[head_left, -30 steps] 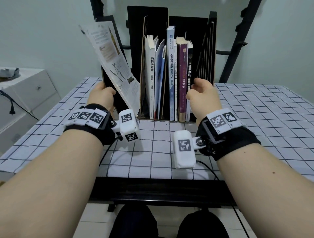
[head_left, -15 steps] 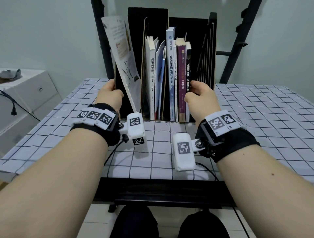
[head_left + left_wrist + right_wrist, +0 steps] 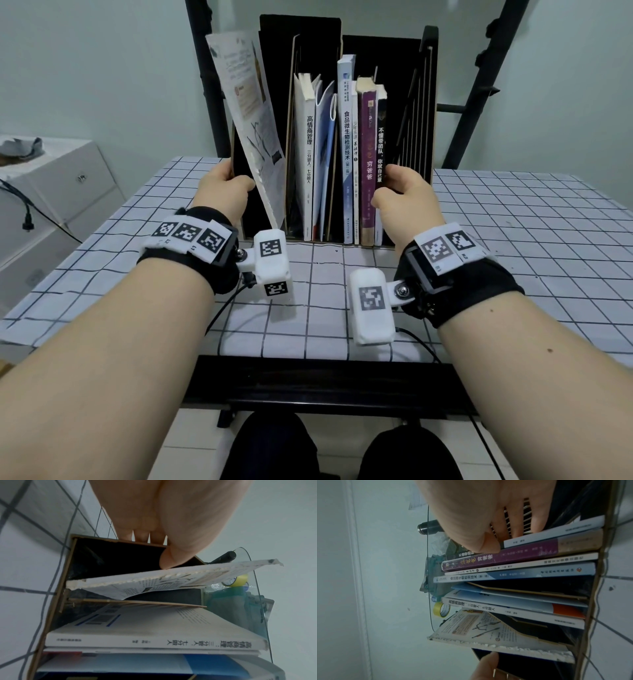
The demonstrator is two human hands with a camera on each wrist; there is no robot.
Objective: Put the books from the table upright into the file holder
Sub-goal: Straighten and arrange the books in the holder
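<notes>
A thin coverless booklet [image 3: 251, 130] leans tilted in the leftmost compartment of the black file holder [image 3: 424, 102], its bottom edge down inside. The left hand [image 3: 224, 193] clasps the holder's left wall, thumb against the booklet. The right hand [image 3: 404, 202] is curled around the rightmost black-spined book [image 3: 381, 144]. More books stand upright between them, on the checked bench [image 3: 513, 219].

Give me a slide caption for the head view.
Left hand tilts a coverless book into the file holder.
</notes>
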